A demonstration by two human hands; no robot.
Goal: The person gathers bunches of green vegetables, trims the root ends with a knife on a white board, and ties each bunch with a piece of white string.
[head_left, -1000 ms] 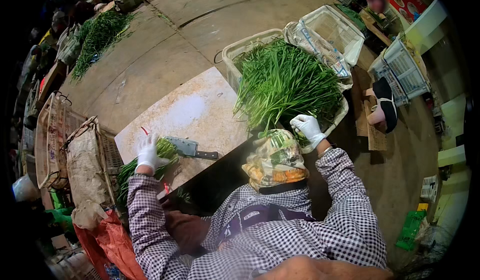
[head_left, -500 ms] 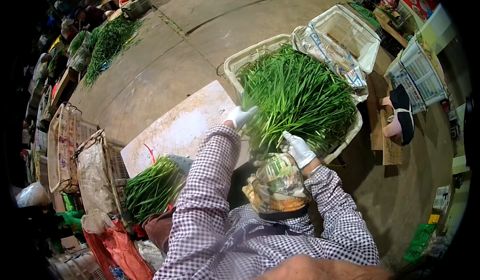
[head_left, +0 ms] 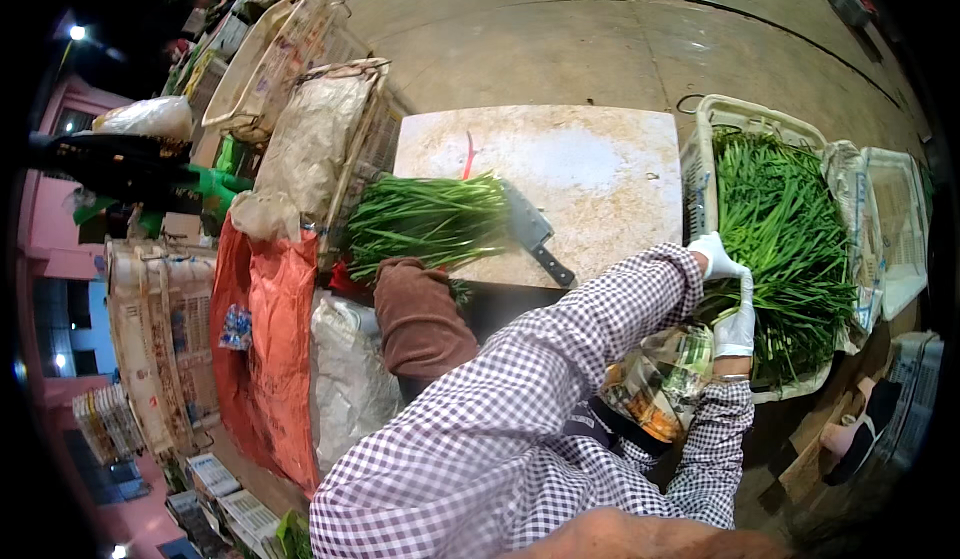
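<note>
Long green garlic chives (head_left: 785,214) fill a white plastic crate (head_left: 703,184) on the right. My left hand (head_left: 715,257), in a white glove, is at the crate's near left part, its fingers closed on stalk ends of the chives. Just below it, touching or nearly so, my right hand (head_left: 735,327), also gloved, is closed on the same stalks; its fingertips are partly hidden. To the left, a stained white board (head_left: 590,174) bears a cleaver (head_left: 535,229) with a black handle. Beside the blade lies a smaller bunch of chives (head_left: 425,217), with a red strip (head_left: 469,154) behind it.
A brown cloth (head_left: 425,319) hangs at the board's near left edge. Farther left are a red-orange sack (head_left: 270,329) and worn crates (head_left: 265,59). An empty white crate (head_left: 895,229) and a low seat (head_left: 858,429) stand at the right.
The view has swung left, so the board and cleaver show fully. My hands, apart before, have come together at the stalk ends.
</note>
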